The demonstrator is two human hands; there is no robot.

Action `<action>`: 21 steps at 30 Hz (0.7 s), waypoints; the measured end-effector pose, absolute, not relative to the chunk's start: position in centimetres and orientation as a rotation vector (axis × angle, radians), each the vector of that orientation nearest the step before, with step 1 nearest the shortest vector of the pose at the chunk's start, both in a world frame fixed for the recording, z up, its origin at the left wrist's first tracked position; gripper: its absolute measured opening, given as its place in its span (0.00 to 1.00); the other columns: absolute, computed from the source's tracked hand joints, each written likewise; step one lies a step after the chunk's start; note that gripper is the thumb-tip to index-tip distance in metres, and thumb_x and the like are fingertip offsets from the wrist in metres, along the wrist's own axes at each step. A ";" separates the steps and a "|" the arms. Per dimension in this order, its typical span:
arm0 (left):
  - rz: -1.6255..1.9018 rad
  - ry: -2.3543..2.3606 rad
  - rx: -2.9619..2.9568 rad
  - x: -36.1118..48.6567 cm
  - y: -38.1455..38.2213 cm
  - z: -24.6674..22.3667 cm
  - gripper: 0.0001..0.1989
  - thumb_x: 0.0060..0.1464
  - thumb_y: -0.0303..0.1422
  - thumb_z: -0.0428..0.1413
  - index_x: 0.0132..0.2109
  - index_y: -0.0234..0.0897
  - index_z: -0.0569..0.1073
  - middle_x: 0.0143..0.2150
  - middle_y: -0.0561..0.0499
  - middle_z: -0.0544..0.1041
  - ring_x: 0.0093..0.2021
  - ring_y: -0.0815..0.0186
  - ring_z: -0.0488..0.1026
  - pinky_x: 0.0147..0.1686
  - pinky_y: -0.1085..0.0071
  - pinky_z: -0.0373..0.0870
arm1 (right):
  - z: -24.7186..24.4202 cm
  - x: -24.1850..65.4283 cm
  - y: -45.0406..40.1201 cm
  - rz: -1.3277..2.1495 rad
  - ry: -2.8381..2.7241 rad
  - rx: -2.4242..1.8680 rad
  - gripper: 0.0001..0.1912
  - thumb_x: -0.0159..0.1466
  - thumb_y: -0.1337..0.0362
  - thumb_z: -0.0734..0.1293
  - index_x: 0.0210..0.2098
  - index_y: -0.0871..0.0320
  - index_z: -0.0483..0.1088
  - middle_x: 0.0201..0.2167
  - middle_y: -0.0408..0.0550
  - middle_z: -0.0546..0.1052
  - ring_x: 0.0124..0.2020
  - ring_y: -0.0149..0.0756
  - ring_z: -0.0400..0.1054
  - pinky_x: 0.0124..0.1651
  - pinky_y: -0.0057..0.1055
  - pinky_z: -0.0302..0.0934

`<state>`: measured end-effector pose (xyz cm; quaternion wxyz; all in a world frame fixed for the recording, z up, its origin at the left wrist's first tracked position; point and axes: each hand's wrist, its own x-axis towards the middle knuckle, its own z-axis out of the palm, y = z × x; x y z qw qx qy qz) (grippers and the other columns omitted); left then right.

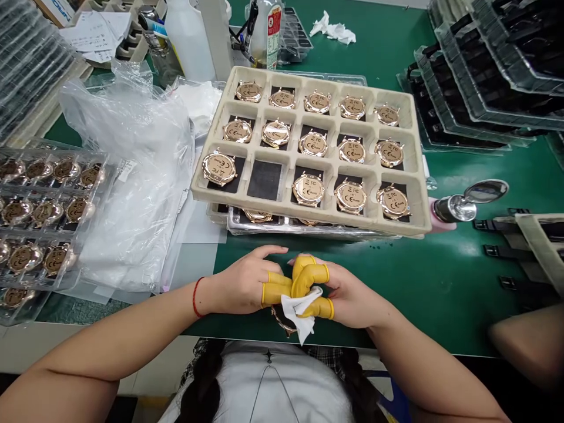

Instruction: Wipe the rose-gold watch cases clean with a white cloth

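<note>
Near the table's front edge, my left hand (pixel 247 284) grips a watch case (pixel 282 321) with rose-gold edges; yellow finger cots cover some of its fingertips. My right hand (pixel 339 290), also in yellow finger cots, pinches a white cloth (pixel 302 311) against the watch. Fingers and cloth hide most of the watch. Just beyond both hands, a beige compartment tray (pixel 282 207) holds several rose-gold watch cases, backs up. One front-row compartment shows only its black pad (pixel 265 180).
Clear trays with watch cases (pixel 23 258) lie at left beside plastic bags (pixel 132 176). Bottles (pixel 187 41) stand behind. On the right are a metal-topped dispenser (pixel 455 208), black straps (pixel 502 251) and stacked clear trays (pixel 489 106). Another person's arm (pixel 529 341) is at the right edge.
</note>
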<state>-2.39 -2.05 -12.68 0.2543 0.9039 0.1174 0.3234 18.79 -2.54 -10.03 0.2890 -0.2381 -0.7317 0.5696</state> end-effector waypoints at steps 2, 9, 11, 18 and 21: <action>0.899 0.323 2.367 -2.3 -2.2 -12.8 0.10 0.62 0.24 0.47 0.32 0.37 0.67 0.29 0.53 0.78 0.32 0.68 0.73 0.60 0.54 0.59 | -10.4 18.7 -2.5 1.645 -1.831 -0.592 0.10 0.62 0.59 0.69 0.28 0.57 0.68 0.25 0.42 0.70 0.30 0.30 0.63 0.39 0.31 0.60; 0.991 0.381 2.129 -2.3 -2.1 -12.4 0.08 0.64 0.32 0.48 0.42 0.36 0.72 0.32 0.49 0.80 0.34 0.67 0.76 0.58 0.55 0.61 | -10.4 19.5 -2.4 1.889 -1.427 -0.578 0.06 0.59 0.61 0.71 0.28 0.55 0.74 0.26 0.42 0.70 0.31 0.31 0.65 0.36 0.30 0.62; 0.935 0.451 1.984 -2.2 -2.5 -11.8 0.09 0.64 0.35 0.50 0.40 0.37 0.73 0.31 0.51 0.80 0.32 0.68 0.76 0.55 0.61 0.65 | -10.1 19.5 -2.5 1.804 -1.488 -0.607 0.05 0.59 0.59 0.71 0.32 0.53 0.75 0.27 0.42 0.71 0.31 0.32 0.66 0.36 0.31 0.63; 0.603 0.662 1.511 -1.6 -3.5 -10.6 0.19 0.63 0.43 0.49 0.34 0.32 0.74 0.30 0.49 0.78 0.30 0.69 0.74 0.32 0.77 0.70 | -10.3 18.6 -2.8 1.023 -2.019 -0.864 0.11 0.63 0.55 0.67 0.31 0.55 0.71 0.23 0.44 0.74 0.28 0.34 0.66 0.35 0.33 0.61; 0.517 0.660 1.307 -1.5 -3.2 -10.6 0.23 0.60 0.48 0.50 0.30 0.31 0.73 0.29 0.47 0.77 0.30 0.68 0.75 0.34 0.75 0.71 | -10.4 18.5 -2.6 0.998 -2.046 -0.813 0.18 0.68 0.55 0.59 0.26 0.57 0.68 0.20 0.45 0.72 0.27 0.34 0.64 0.34 0.34 0.61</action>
